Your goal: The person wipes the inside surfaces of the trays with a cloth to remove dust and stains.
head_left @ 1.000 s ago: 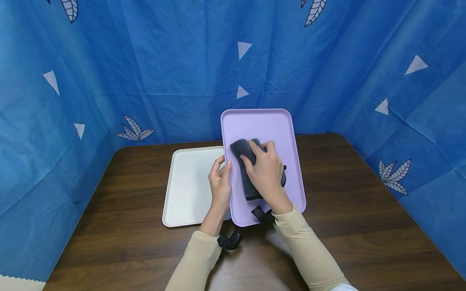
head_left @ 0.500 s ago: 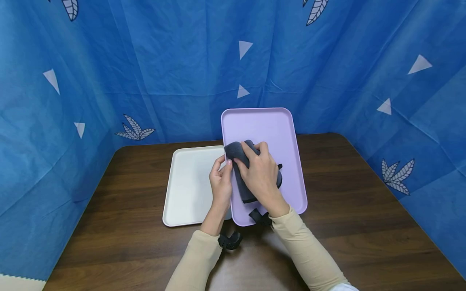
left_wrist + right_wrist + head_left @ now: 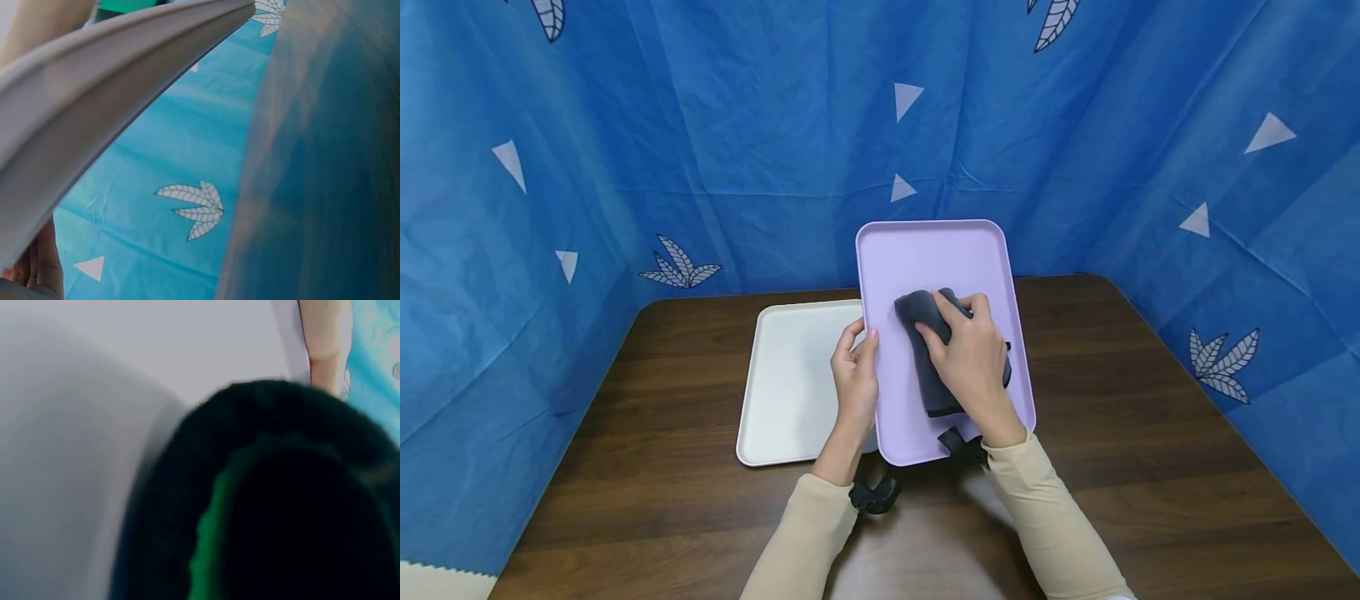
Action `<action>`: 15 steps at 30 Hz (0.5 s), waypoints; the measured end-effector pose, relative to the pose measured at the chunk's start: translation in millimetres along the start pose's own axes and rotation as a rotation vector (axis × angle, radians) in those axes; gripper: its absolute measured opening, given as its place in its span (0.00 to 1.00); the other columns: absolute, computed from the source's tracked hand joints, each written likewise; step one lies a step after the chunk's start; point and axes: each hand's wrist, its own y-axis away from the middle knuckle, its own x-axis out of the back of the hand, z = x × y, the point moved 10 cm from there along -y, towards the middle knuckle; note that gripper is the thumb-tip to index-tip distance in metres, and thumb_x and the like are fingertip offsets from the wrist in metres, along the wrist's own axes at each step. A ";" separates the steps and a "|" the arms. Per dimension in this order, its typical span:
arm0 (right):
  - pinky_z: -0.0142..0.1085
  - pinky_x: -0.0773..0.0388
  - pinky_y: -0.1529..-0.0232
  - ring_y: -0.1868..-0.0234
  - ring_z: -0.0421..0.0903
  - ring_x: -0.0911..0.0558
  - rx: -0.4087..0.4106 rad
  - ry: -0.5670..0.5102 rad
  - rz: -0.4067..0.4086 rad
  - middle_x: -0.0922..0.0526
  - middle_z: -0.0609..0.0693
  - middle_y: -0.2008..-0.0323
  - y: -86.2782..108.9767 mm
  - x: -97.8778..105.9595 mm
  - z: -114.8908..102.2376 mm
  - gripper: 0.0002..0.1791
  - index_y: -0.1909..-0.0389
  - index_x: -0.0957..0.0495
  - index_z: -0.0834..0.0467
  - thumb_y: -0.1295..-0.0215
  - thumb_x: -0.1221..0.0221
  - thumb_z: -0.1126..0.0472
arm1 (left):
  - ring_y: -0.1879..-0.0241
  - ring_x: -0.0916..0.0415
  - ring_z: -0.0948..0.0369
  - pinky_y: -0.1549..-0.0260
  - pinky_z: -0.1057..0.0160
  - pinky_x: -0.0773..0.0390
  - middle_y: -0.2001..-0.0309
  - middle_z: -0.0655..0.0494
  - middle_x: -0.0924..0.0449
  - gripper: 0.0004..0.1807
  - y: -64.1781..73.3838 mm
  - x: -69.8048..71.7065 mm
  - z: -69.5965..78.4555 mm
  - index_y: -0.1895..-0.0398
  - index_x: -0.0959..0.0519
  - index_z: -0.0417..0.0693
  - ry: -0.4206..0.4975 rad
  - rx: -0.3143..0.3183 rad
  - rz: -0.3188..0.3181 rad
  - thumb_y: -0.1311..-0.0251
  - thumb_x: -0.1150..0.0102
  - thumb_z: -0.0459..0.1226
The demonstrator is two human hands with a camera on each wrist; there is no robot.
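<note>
A lilac tray [image 3: 925, 254] is held up at a tilt over the table in the head view. My left hand [image 3: 855, 379] grips its left rim, thumb on the near side. Bunched in my right hand [image 3: 970, 350] is a folded dark grey cloth [image 3: 934, 383], which lies against the middle of the tray's inner face. In the left wrist view the tray [image 3: 94, 87] shows edge-on, with part of the left hand [image 3: 45, 265] at its rim. The dark cloth [image 3: 169, 506] fills much of the right wrist view, blurred and close, with the pale tray face [image 3: 156, 350] behind it.
A white tray [image 3: 790, 383] lies flat on the brown wooden table [image 3: 647, 417], its right side hidden behind the lilac tray and left hand. Blue patterned curtain [image 3: 760, 150] stands around the table's back and sides. A black camera mount [image 3: 874, 496] sits at the left wrist.
The right hand first slid left with the cloth to the tray's left rim, then back right past its earlier place. The left hand and lilac tray have barely moved.
</note>
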 end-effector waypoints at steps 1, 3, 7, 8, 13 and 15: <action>0.50 0.21 0.77 0.72 0.60 0.18 -0.016 0.000 0.000 0.24 0.63 0.58 -0.2 1.3 4.4 0.25 0.45 0.18 0.56 0.43 0.30 0.54 | 0.63 0.15 0.65 0.66 0.67 0.18 0.56 0.42 0.14 0.17 0.0 0.1 0.5 0.41 0.27 0.39 -0.001 -0.002 -0.001 0.27 0.52 0.37; 0.51 0.20 0.74 0.69 0.61 0.18 -0.047 -0.001 -0.001 0.24 0.64 0.57 -0.4 3.5 13.3 0.25 0.44 0.19 0.56 0.43 0.30 0.53 | 0.63 0.15 0.64 0.67 0.67 0.18 0.55 0.42 0.14 0.17 -0.1 0.4 1.7 0.41 0.27 0.39 -0.003 -0.004 -0.002 0.27 0.52 0.37; 0.53 0.20 0.72 0.67 0.62 0.19 -0.109 0.006 -0.007 0.25 0.64 0.56 0.0 7.0 30.9 0.26 0.43 0.19 0.55 0.43 0.30 0.52 | 0.65 0.15 0.64 0.68 0.68 0.19 0.58 0.46 0.13 0.16 -0.2 1.6 2.9 0.42 0.27 0.39 0.005 0.002 0.007 0.27 0.52 0.37; 0.54 0.20 0.72 0.67 0.62 0.19 -0.122 0.008 -0.008 0.25 0.64 0.56 0.0 7.8 35.1 0.26 0.43 0.19 0.56 0.43 0.30 0.52 | 0.65 0.15 0.65 0.68 0.68 0.19 0.58 0.48 0.13 0.16 -0.3 1.9 3.0 0.42 0.27 0.39 0.008 0.004 0.009 0.27 0.52 0.37; 0.55 0.21 0.72 0.68 0.64 0.19 -0.192 0.007 -0.005 0.26 0.66 0.54 1.0 12.6 55.8 0.27 0.43 0.20 0.57 0.43 0.30 0.52 | 0.66 0.15 0.64 0.69 0.68 0.18 0.60 0.53 0.13 0.16 -1.3 3.5 1.9 0.42 0.27 0.40 0.012 0.012 0.013 0.27 0.52 0.37; 0.56 0.21 0.72 0.67 0.64 0.19 -0.218 0.005 -0.004 0.26 0.66 0.53 1.5 14.2 63.1 0.27 0.43 0.20 0.57 0.43 0.30 0.52 | 0.67 0.16 0.65 0.69 0.68 0.18 0.61 0.54 0.13 0.16 -1.5 4.4 1.8 0.42 0.27 0.40 0.007 0.012 0.016 0.28 0.52 0.37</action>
